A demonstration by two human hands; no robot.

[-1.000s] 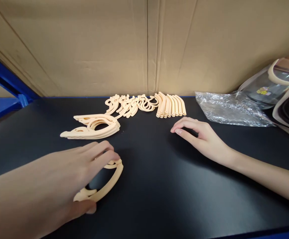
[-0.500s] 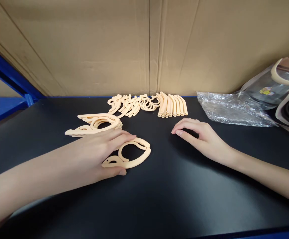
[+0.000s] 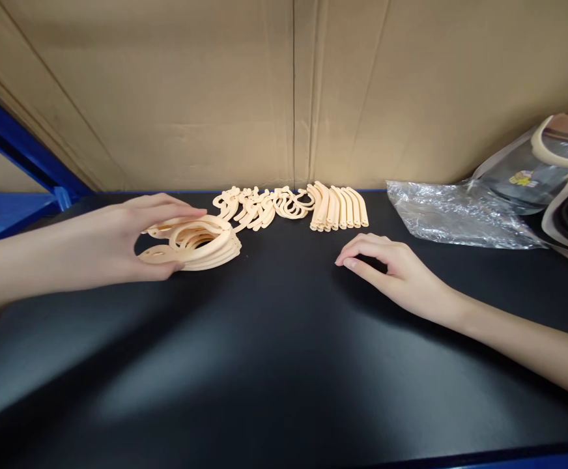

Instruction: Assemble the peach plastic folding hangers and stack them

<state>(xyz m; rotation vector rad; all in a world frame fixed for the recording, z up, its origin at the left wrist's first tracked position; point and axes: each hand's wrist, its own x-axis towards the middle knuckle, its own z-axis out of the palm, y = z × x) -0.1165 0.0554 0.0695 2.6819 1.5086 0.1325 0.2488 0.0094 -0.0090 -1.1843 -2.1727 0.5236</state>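
My left hand [image 3: 132,241] grips a pale orange curved plastic piece [image 3: 200,236] between thumb and fingers, setting it on top of a stack of like pieces [image 3: 215,254] on the black tabletop [image 3: 274,365]. My right hand [image 3: 391,270] rests on the table to the right, fingers loosely curled, fingertips down, holding nothing. Behind the stack lie a jumble of small orange hook-shaped parts [image 3: 259,205] and a row of orange curved tubes [image 3: 337,207].
A crumpled clear plastic bag [image 3: 454,215] lies at the back right, beside packaged goods in clear wrapping [image 3: 548,169]. A cardboard wall [image 3: 284,91] closes the back. Blue shelf framing [image 3: 15,176] runs along the left.
My left hand has carried the single orange piece from the near-middle of the table back and left onto the stack. My right hand has stayed put.
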